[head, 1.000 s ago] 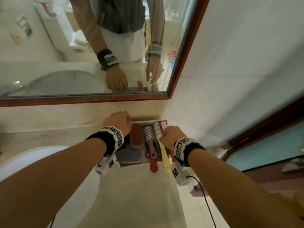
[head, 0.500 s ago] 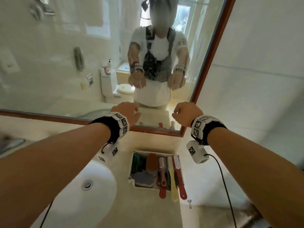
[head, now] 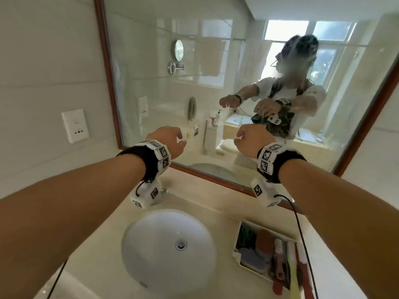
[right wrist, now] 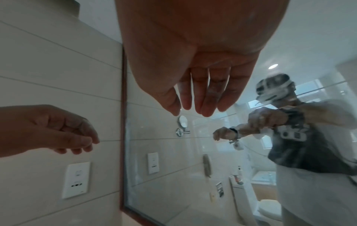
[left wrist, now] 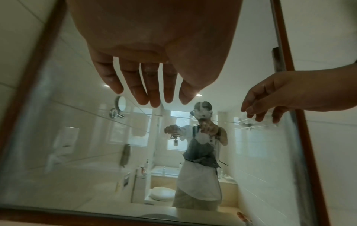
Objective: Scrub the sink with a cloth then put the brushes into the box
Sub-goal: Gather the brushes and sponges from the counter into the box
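Hands [head: 167, 141] have risen; only head view shows box [head: 238, 254].

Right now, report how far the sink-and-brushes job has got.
Looks finished. The brushes lie in the box beside the sink, whose basin holds no cloth. The left hand and right hand hang empty before the mirror. Nothing visibly remains; scrubbing quality cannot be judged.

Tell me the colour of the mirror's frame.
Reddish-brown wood, clearest in the head view, where the mirror frame runs up the left side.
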